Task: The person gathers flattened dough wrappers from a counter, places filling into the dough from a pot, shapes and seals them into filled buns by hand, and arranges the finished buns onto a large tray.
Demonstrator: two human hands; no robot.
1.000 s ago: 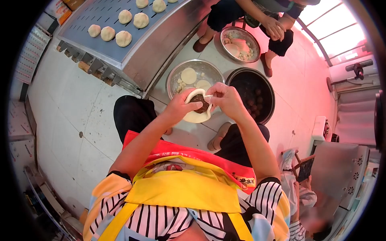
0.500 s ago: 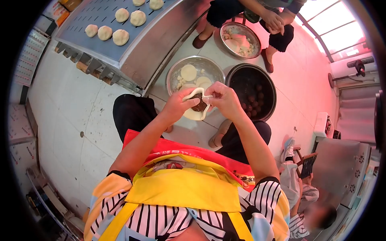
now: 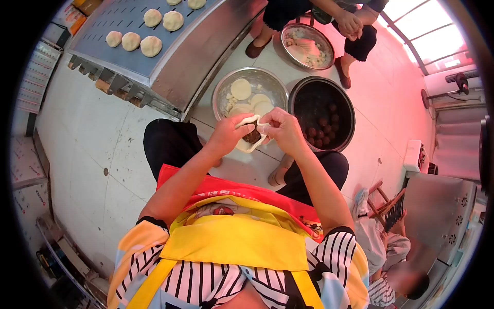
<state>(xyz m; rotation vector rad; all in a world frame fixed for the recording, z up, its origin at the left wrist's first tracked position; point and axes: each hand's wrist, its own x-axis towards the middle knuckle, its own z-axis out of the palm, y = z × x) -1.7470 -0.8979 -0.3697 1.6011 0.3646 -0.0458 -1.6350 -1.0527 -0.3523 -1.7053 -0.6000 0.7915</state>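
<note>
Carefully, the left hand (image 3: 224, 137) grips the dough (image 3: 250, 150) while the right hand (image 3: 284, 131) pinches its edge — too hard a pull could tear it, letting filling (image 3: 252, 137) escape.

The person wears an apron (image 3: 236, 242) with a plain yellow bib, two yellow straps (image 3: 307, 289) and a red lower part bearing white lettering. Beneath is a shirt (image 3: 206, 282) of black and white stripes with peach and pale blue patches, its short sleeves (image 3: 145, 239) ending in black bands. The trousers (image 3: 172, 144) are black.
</note>
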